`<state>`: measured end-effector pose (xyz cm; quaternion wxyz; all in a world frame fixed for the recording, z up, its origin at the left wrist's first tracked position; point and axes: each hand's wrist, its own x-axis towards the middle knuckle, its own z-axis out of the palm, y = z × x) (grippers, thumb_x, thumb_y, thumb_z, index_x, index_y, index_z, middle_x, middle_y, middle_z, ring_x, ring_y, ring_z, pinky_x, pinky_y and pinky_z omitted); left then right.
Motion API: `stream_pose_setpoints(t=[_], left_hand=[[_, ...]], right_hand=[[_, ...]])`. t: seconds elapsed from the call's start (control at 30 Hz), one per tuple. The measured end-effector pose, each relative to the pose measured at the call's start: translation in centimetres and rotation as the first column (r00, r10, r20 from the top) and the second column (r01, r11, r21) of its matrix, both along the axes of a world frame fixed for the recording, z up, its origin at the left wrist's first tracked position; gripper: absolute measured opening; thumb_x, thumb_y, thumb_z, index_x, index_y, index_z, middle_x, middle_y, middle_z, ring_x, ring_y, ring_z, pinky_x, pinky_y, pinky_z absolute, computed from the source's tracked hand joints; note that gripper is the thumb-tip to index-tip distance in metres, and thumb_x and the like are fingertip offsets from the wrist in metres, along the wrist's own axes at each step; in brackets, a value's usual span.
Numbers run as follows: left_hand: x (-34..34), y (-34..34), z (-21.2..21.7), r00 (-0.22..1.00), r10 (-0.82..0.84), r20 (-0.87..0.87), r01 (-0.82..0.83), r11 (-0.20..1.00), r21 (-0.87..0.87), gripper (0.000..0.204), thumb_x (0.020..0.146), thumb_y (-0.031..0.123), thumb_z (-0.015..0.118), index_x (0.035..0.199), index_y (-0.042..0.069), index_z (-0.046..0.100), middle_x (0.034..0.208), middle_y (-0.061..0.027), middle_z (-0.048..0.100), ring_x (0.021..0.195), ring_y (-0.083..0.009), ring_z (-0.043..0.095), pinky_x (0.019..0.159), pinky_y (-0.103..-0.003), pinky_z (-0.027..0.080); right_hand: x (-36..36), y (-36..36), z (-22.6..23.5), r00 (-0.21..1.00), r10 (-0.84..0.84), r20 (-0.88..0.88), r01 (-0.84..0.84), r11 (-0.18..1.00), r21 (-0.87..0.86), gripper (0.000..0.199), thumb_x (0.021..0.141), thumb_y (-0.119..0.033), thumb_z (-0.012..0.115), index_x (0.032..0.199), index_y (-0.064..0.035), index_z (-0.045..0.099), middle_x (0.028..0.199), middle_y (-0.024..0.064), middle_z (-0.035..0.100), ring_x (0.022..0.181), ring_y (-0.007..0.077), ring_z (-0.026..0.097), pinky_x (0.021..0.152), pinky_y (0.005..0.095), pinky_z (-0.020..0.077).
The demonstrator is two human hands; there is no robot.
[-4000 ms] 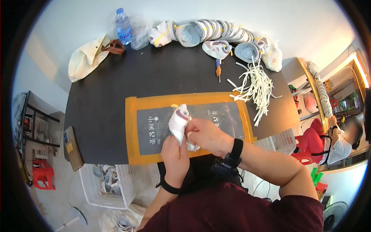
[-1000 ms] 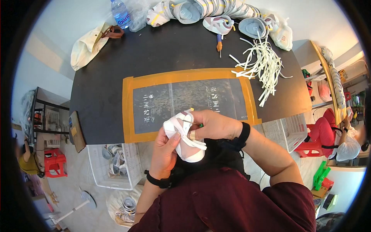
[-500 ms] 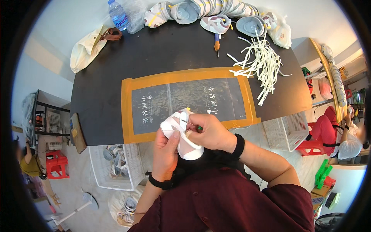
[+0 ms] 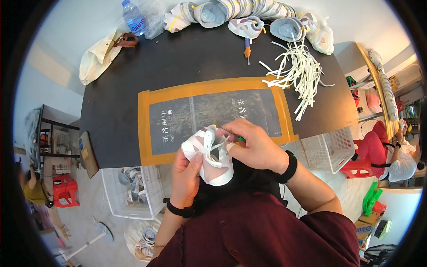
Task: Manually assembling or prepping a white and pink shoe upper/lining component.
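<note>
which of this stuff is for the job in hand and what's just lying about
Part of the job, it seems:
white shoe upper, held in left hand
green-handled tool, in right hand
pale laces
row of shoe uppers

Probably just lying about:
water bottle
cloth bag
phone
</note>
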<state>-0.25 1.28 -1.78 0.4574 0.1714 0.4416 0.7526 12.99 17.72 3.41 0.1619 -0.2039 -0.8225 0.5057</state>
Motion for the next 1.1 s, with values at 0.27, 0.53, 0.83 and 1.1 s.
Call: stream_pose_setpoints(t=[0.27, 0.53, 0.83, 1.1], left_hand=[[0.3, -0.4, 0.2, 1.000, -0.030, 0.002, 0.030, 0.999, -0.039, 0.043, 0.094, 0.013, 0.064, 0.133, 0.002, 0.048, 0.128, -0.0075, 0.058, 0.116, -0.0156, 0.055, 0.100, -0.034, 0.043], [-0.1, -0.8, -0.2, 0.990, -0.118, -0.080, 0.114, 0.992, -0.054, 0.044, 0.093, 0.014, 0.066, 0.132, 0.001, 0.049, 0.125, -0.0068, 0.059, 0.113, -0.0148, 0.056, 0.100, -0.033, 0.042], [-0.9, -1.8, -1.9, 0.975, -0.195, -0.108, 0.195, 0.981, -0.014, 0.049, 0.092, 0.012, 0.065, 0.136, 0.001, 0.046, 0.132, -0.0090, 0.055, 0.122, -0.0195, 0.052, 0.106, -0.038, 0.038], [0.1, -0.9, -0.7, 0.995, -0.068, -0.067, 0.070, 0.997, 0.022, 0.042, 0.094, 0.012, 0.061, 0.133, 0.002, 0.050, 0.130, -0.0085, 0.057, 0.120, -0.0192, 0.053, 0.105, -0.038, 0.039]], right_hand=[[-1.1, -0.8, -1.7, 0.989, 0.138, -0.051, -0.144, 0.974, -0.177, 0.024, 0.081, -0.011, 0.065, 0.103, -0.0044, 0.067, 0.098, 0.0103, 0.060, 0.097, 0.0243, 0.060, 0.083, 0.0338, 0.0498], [-1.9, -0.5, -2.2, 0.974, 0.182, 0.133, -0.184, 0.983, 0.004, 0.025, 0.079, -0.009, 0.062, 0.103, -0.0050, 0.065, 0.101, 0.0126, 0.061, 0.097, 0.0309, 0.060, 0.084, 0.0392, 0.0497], [-2.6, -1.9, -1.8, 0.959, 0.032, 0.281, -0.113, 0.954, 0.278, 0.031, 0.075, -0.014, 0.063, 0.104, -0.0038, 0.065, 0.106, 0.0122, 0.062, 0.089, 0.0338, 0.065, 0.077, 0.0417, 0.0537], [-1.5, 1.2, -1.7, 0.970, 0.224, 0.094, -0.204, 0.961, -0.187, 0.018, 0.080, -0.014, 0.065, 0.092, -0.0011, 0.065, 0.087, 0.0093, 0.064, 0.082, 0.0205, 0.063, 0.072, 0.0327, 0.0486]])
